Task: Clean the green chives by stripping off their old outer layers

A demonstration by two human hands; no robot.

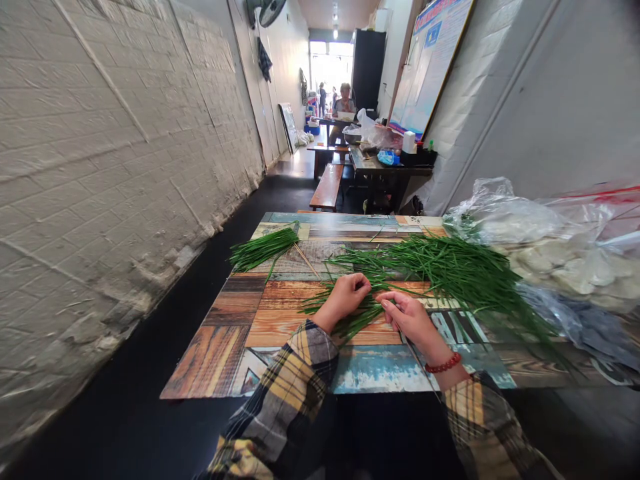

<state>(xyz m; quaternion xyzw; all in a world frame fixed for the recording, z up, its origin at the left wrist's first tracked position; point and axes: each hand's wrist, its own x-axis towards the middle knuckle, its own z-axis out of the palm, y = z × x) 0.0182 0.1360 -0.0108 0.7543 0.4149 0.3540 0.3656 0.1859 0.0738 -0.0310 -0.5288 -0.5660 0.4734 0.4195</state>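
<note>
My left hand (347, 297) is closed in a pinch over a few green chives (357, 325), whose ends show on both sides of it. Close beside it, my right hand (407, 319) has its thumb and fingers together. A thin skewer (419, 360) runs from under those fingers back toward my wrist. Right of my hands spreads a large loose pile of chives (450, 263). A neat bunch of chives (265, 248) lies at the table's far left edge, with thin wooden sticks (306, 260) next to it. My fingertips partly hide what they pinch.
The wood-patterned table (285, 327) has clear plastic bags (560, 253) with pale contents on its right. Beyond it stand a wooden bench (327, 187) and a cluttered dark table (390, 167). A seated person (345, 100) is farther back. A brick wall (125, 167) runs along the left.
</note>
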